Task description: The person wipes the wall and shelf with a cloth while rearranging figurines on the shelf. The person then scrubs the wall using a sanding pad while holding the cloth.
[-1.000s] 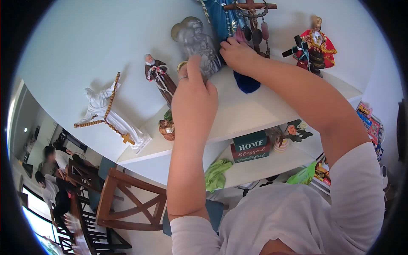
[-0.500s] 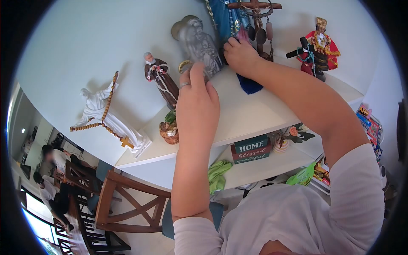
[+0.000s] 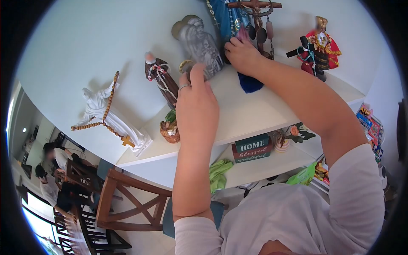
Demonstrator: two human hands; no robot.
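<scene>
My left hand [image 3: 197,97] is closed around a small gold-rimmed ornament [image 3: 185,65], mostly hidden behind the fingers, in front of a grey family-group statue [image 3: 202,44]. My right hand [image 3: 243,55] has its fingers curled at the foot of a blue-robed statue [image 3: 229,19]. A dark blue cloth [image 3: 250,83] hangs out below that hand and appears bunched in it. Close by on the right stands a wooden crucifix [image 3: 257,21] draped with beads. A brown-robed figurine [image 3: 161,80] and a small green-and-brown figurine [image 3: 170,129] stand left of my left hand.
On the white shelf [image 3: 238,121] are a white statue [image 3: 112,119] with a wooden rosary and a red-caped figure [image 3: 325,46]. Below lie a "HOME" sign [image 3: 251,148] and a green cloth [image 3: 219,174]. A wooden chair [image 3: 131,204] is at lower left; people sit at a table beyond.
Both hands keep nearly the same place and pose. The view shifts very slightly. In the background, a seated person's arm has moved.
</scene>
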